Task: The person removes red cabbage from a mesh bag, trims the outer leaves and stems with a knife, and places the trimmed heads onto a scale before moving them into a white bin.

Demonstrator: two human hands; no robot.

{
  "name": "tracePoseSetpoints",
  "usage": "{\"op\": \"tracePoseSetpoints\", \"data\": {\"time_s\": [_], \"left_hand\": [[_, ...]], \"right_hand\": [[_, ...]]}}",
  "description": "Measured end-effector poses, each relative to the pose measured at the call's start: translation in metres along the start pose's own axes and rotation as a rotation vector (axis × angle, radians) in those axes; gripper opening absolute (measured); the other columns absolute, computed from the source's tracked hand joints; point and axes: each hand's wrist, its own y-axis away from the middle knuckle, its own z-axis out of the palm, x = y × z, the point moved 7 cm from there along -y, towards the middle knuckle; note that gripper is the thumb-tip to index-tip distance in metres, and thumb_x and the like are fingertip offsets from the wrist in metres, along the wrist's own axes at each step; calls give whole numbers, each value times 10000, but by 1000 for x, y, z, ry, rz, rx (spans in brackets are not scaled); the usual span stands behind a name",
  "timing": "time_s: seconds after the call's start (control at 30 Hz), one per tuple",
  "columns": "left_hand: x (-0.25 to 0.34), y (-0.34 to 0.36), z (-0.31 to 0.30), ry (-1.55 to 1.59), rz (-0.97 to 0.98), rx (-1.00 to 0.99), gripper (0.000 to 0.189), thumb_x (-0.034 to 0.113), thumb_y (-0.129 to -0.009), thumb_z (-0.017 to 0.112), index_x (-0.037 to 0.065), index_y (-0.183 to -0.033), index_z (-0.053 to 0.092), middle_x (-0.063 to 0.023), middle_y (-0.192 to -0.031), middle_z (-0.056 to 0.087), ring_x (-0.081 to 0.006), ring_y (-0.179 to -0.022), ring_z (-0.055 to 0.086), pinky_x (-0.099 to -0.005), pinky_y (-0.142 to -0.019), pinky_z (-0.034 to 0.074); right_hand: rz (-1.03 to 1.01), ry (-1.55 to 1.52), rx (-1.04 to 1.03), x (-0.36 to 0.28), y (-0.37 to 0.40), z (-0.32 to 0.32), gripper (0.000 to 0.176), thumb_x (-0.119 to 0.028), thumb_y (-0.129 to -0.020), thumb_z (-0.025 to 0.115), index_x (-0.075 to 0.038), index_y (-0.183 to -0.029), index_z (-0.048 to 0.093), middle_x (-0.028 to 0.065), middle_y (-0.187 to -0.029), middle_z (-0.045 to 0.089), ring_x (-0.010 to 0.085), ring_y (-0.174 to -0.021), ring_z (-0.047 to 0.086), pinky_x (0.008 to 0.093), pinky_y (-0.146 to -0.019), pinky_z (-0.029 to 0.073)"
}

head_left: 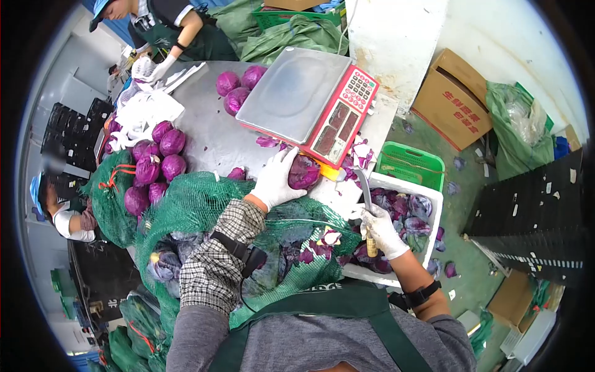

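My left hand (277,181), in a white glove, curves round the left side of a red cabbage (305,173) and grips it on the table just below the scale (294,93). In my right hand (382,232), also gloved, is a knife (365,191). Its curved blade points up and away, and the wooden handle's end shows below my fist. Under that hand stands a white foam box (436,217) with purple leaves in it. A green mesh sack (204,201) holding cabbages lies beneath my left forearm.
Trimmed cabbages (149,169) are piled at the left, with a few more (235,99) beside the scale. A green crate (410,162) stands beyond the foam box. Across the table a co-worker (180,31) wraps something in white netting. Leaves litter the floor at right.
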Motion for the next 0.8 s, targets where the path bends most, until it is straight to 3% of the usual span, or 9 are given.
{"op": "tracePoseSetpoints", "data": {"time_s": [0.07, 0.17, 0.27, 0.33, 0.4, 0.47, 0.5, 0.6, 0.8], "left_hand": [[-5, 6, 3, -8, 46, 84, 1054, 283, -531, 866, 25, -1399, 326, -213, -1281, 461, -378, -1202, 450, -430, -1042, 375], [-9, 17, -12, 236, 171, 287, 992, 279, -523, 865, 18, -1351, 385, -202, -1266, 485, -365, -1201, 460, -437, -1046, 366], [18, 9, -71, 257, 304, 471, 1002, 225, -519, 875, -6, -1353, 369, -201, -1266, 466, -346, -1187, 479, -407, -1048, 365], [20, -22, -103, 357, 224, 571, 995, 213, -537, 871, -15, -1358, 357, -204, -1263, 458, -339, -1196, 471, -394, -1038, 372], [11, -53, -112, 154, 160, 642, 981, 269, -576, 851, 0, -1373, 347, -210, -1280, 451, -347, -1197, 453, -410, -1026, 377], [2, -70, -98, 56, 141, 636, 999, 317, -580, 845, 7, -1383, 338, -207, -1292, 445, -350, -1206, 437, -409, -1032, 371], [5, -69, -96, 36, 77, 645, 987, 228, -557, 864, -11, -1368, 355, -201, -1286, 465, -349, -1199, 465, -402, -1045, 366], [5, -78, -99, 48, 35, 462, 1149, 334, -546, 878, -1, -1437, 237, -214, -1372, 378, -363, -1271, 374, -405, -1062, 347], [10, -75, -104, 40, 66, 502, 1240, 319, -490, 906, -6, -1455, 198, -241, -1453, 303, -361, -1367, 286, -398, -1126, 264]], "right_hand": [[2, 18, 18, -1, 1, -3, 206, -108, -949, 515, -13, -1120, 577, 80, -886, 679, 79, -469, 519, 231, -411, 450], [16, -23, 16, 4, 0, -8, 225, -112, -950, 511, -12, -1137, 586, 82, -881, 685, 78, -469, 515, 230, -418, 450], [30, -39, 16, 9, -4, -15, 229, -117, -952, 512, -14, -1139, 595, 78, -874, 687, 77, -468, 508, 226, -418, 445], [45, -14, 18, 11, -4, -14, 237, -124, -955, 515, -12, -1146, 598, 73, -874, 689, 74, -466, 505, 224, -417, 442], [4, 2, -1, 8, -5, -11, 241, -132, -957, 519, -15, -1153, 597, 67, -877, 689, 72, -468, 506, 224, -420, 441], [-7, 74, 3, 2, -1, -8, 239, -135, -957, 522, -26, -1155, 601, 53, -879, 686, 64, -470, 502, 214, -418, 436], [-4, 73, 15, 1, 2, -9, 242, -138, -956, 523, -24, -1156, 600, 53, -880, 684, 63, -467, 501, 213, -415, 434], [18, 27, 41, 0, 11, -19, 222, -138, -952, 547, -33, -1141, 599, 50, -869, 673, 50, -478, 487, 206, -430, 410], [0, 89, 74, -5, 20, -41, 226, -164, -949, 562, -31, -1127, 603, 56, -851, 675, 61, -478, 499, 218, -418, 413]]}}
